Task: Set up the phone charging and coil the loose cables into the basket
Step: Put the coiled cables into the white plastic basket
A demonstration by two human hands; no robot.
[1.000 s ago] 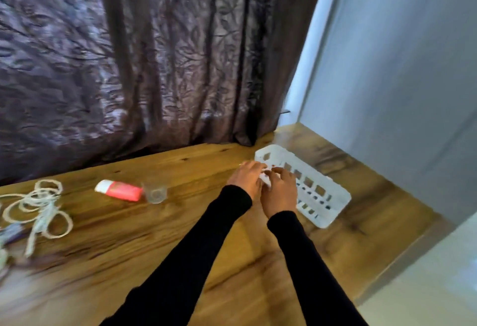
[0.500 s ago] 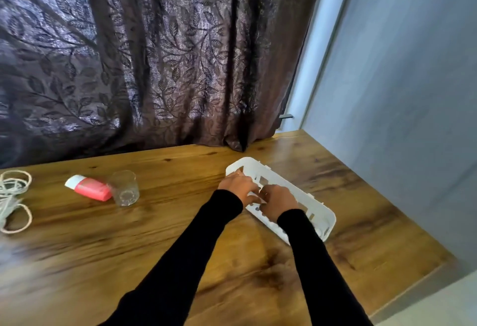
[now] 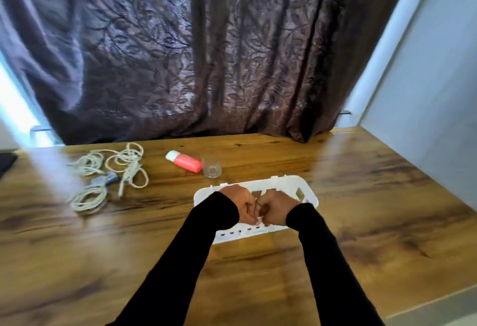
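Observation:
A white slotted plastic basket (image 3: 304, 189) lies on the wooden table (image 3: 361, 196) in front of me. My left hand (image 3: 238, 205) and my right hand (image 3: 275, 208) are both curled over its near rim, knuckles together, gripping it at the middle. Much of the basket's inside is hidden by my hands. A tangle of loose pale cables (image 3: 111, 173) with a greyish plug among them lies on the table to the left, apart from the basket.
A red tube with a white cap (image 3: 184, 161) and a small clear glass (image 3: 212, 170) sit just behind the basket. A dark patterned curtain (image 3: 206, 54) hangs along the table's far edge. A grey wall (image 3: 438, 67) borders the right side.
The basket has been drawn from the far right corner toward the table's middle and turned level with me. The view swung left, bringing the cables fully into sight.

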